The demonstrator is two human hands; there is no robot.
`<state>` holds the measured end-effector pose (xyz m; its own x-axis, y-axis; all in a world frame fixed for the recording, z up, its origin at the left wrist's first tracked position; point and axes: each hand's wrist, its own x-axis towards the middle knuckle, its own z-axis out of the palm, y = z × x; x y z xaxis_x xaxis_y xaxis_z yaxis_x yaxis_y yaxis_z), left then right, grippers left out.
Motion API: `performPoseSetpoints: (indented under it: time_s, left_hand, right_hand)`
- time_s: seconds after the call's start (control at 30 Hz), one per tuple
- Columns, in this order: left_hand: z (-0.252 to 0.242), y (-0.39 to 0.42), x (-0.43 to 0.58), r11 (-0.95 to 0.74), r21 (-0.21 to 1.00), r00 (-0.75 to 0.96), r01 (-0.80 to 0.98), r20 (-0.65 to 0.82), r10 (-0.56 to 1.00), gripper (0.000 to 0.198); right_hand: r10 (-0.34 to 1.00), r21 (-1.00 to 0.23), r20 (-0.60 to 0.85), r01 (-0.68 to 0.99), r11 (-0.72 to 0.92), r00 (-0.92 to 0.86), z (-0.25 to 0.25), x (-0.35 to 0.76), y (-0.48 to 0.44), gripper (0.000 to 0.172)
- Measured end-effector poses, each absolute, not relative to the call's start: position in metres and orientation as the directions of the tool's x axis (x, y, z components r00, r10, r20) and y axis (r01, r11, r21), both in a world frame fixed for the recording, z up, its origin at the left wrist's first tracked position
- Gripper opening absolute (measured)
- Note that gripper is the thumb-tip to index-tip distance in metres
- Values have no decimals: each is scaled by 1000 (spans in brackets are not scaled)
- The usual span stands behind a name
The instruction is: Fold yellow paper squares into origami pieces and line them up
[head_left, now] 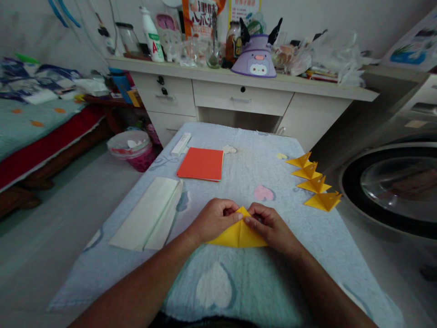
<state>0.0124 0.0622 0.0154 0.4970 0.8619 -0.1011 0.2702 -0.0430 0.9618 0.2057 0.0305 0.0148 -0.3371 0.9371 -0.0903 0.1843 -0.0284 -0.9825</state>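
Observation:
A sheet of yellow origami paper (238, 236), folded into a triangle with a crease down its middle, rests on the cloth-covered table in front of me. My left hand (218, 218) pinches it near the top point from the left. From the other side my right hand (269, 224) grips the same tip, thumb and fingers pressed together. Both thumbs almost meet below the peak. The paper's lower corners are partly hidden behind my hands. Several folded yellow paper pieces (322, 200) stand in a row along the table's right side.
A stack of red paper (201, 164) lies beyond my hands, with a white box (181, 144) behind it. Pale folded paper (150, 214) is at the left. A washing machine (396, 191) stands right, a pink bin (136, 152) left, and a cluttered white desk (218, 98) at the back.

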Motion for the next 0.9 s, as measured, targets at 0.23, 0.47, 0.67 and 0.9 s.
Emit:
performPoseSetpoints:
  time_s: [0.23, 0.47, 0.67, 0.9]
  left_hand:
    - [17, 62, 13, -44, 968, 505, 247, -90, 858, 22]
    - [18, 61, 12, -48, 969, 512, 243, -87, 854, 22]
    - [18, 61, 13, -64, 962, 511, 266, -85, 855, 22]
    - [19, 61, 13, -75, 957, 510, 280, -83, 856, 24]
  right_hand:
    - [936, -977, -86, 211, -13, -341, 13, 207, 31, 34]
    - [935, -981, -77, 194, -9, -346, 14, 207, 31, 33]
    - [932, -980, -69, 199, 3, -355, 15, 207, 31, 32]
    - [933, -978, -57, 209, 19, -354, 14, 208, 31, 32]
